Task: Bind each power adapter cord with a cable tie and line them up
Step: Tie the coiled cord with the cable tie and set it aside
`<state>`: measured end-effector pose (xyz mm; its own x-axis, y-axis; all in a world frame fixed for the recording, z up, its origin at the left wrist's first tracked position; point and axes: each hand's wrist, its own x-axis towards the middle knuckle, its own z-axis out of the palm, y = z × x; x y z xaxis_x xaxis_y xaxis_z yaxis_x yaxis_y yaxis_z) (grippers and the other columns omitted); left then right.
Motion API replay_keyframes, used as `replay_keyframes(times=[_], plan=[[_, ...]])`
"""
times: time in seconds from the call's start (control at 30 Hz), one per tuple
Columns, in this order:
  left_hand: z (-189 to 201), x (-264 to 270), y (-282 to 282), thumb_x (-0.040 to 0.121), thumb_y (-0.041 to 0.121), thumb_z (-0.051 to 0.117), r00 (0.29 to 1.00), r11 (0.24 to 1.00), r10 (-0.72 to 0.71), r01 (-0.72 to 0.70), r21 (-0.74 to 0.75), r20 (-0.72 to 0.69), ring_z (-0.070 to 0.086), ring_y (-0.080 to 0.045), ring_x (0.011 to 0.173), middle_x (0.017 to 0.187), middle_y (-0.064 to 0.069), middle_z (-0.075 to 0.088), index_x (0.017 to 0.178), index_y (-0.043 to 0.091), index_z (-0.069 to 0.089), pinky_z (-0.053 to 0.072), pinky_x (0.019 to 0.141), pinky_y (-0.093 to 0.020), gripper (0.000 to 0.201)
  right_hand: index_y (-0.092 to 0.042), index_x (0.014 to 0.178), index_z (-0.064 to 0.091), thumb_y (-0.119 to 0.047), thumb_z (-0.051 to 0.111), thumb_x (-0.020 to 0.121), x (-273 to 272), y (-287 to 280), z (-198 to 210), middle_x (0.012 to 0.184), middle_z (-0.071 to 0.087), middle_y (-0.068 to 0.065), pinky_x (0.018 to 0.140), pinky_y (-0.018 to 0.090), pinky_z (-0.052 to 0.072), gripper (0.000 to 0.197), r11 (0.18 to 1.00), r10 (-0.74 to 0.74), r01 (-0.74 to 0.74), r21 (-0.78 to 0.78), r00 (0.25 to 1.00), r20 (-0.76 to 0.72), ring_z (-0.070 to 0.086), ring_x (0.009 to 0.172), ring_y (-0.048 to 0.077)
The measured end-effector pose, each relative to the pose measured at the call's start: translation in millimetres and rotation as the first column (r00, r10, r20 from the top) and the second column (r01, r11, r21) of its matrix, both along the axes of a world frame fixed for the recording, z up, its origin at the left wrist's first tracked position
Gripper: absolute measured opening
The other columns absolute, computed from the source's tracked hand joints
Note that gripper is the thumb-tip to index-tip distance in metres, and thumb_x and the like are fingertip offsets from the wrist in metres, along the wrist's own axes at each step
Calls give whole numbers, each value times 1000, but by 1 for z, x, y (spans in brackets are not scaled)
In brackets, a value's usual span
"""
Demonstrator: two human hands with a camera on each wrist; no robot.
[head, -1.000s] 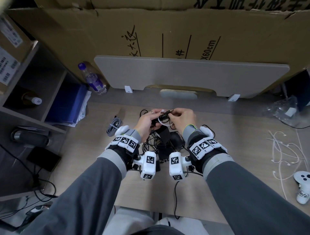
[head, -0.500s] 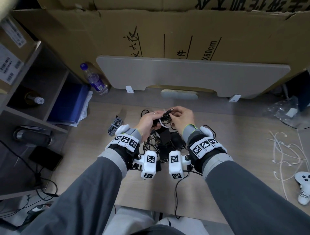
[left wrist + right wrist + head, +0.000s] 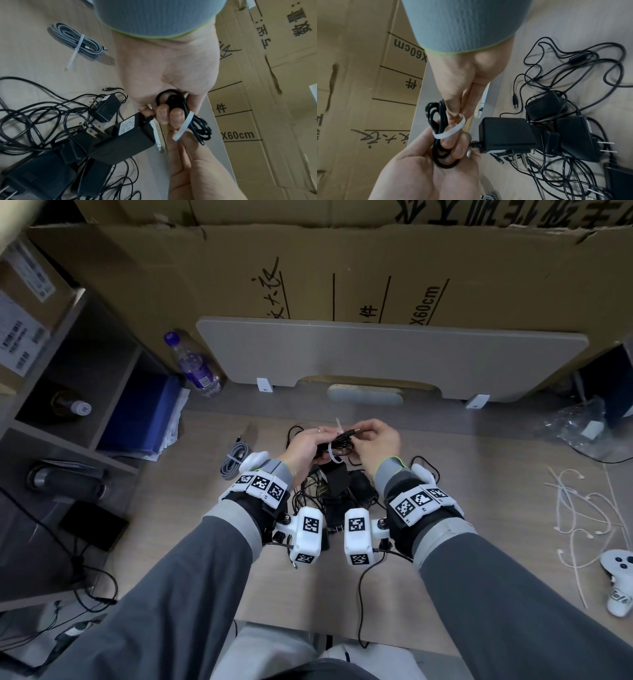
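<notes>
My left hand (image 3: 317,444) grips a coiled black adapter cord (image 3: 173,100) above the table, fingers curled round the coil (image 3: 441,143). A white cable tie (image 3: 184,123) wraps round the coil (image 3: 342,444). My right hand (image 3: 363,440) pinches one end of the cable tie (image 3: 452,130) between thumb and forefinger. The cord's black adapter (image 3: 505,134) hangs just below the hands (image 3: 125,136). The barrel plug (image 3: 352,432) sticks out between the hands.
A pile of black adapters with tangled cords (image 3: 337,494) lies under the hands. A grey cable bundle (image 3: 234,462) with a tie lies to the left. Loose white ties (image 3: 579,508), a white controller (image 3: 620,583) and a plastic bag (image 3: 582,426) are at right; a bottle (image 3: 193,368) is at back left.
The tie's loop, which hung below the coil, now sits closer round it, and a free end sticks up between the hands. Both hands stay together over the pile.
</notes>
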<state>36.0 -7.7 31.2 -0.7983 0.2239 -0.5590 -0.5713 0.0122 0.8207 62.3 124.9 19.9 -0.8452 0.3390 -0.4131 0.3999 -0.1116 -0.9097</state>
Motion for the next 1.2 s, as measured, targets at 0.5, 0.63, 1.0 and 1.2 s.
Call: replay_keyframes(times=[0.5, 0.63, 1.0, 1.2], plan=[[-6, 0, 0, 99, 14, 53, 969, 942, -249, 242, -231, 1, 53, -11, 83, 89, 1, 55, 105, 11, 50, 46, 72, -21, 8, -19, 89, 70, -23, 68, 90, -20, -3, 1, 81, 68, -6, 76, 24, 47, 4, 890, 255, -256, 377, 966, 54, 61, 75, 9], [-7, -2, -2, 100, 12, 51, 969, 946, -245, 239, -221, -3, 53, -6, 80, 88, 2, 54, 108, 11, 46, 45, 71, -18, 10, -24, 99, 67, -32, 74, 84, -20, -5, -1, 90, 70, -9, 79, 25, 50, 19, 875, 255, -283, 394, 959, 123, 65, 83, 9], [-7, -9, -4, 98, 15, 49, 950, 907, -300, 312, -282, 86, 60, -20, 77, 99, -17, 67, 100, 7, 56, 47, 70, -28, 11, -24, 80, 66, -27, 71, 88, -19, -11, 9, 81, 70, -8, 73, 23, 48, 9, 875, 282, -251, 414, 959, -16, 63, 77, 10], [-14, -12, -13, 101, 14, 48, 958, 914, -242, 278, -297, 154, 52, -15, 72, 98, -8, 57, 114, 5, 54, 38, 62, -23, 17, -14, 83, 63, -18, 64, 93, -34, -16, 19, 82, 72, 0, 85, 39, 57, 11, 963, 196, -167, 209, 973, -124, 71, 86, 29]])
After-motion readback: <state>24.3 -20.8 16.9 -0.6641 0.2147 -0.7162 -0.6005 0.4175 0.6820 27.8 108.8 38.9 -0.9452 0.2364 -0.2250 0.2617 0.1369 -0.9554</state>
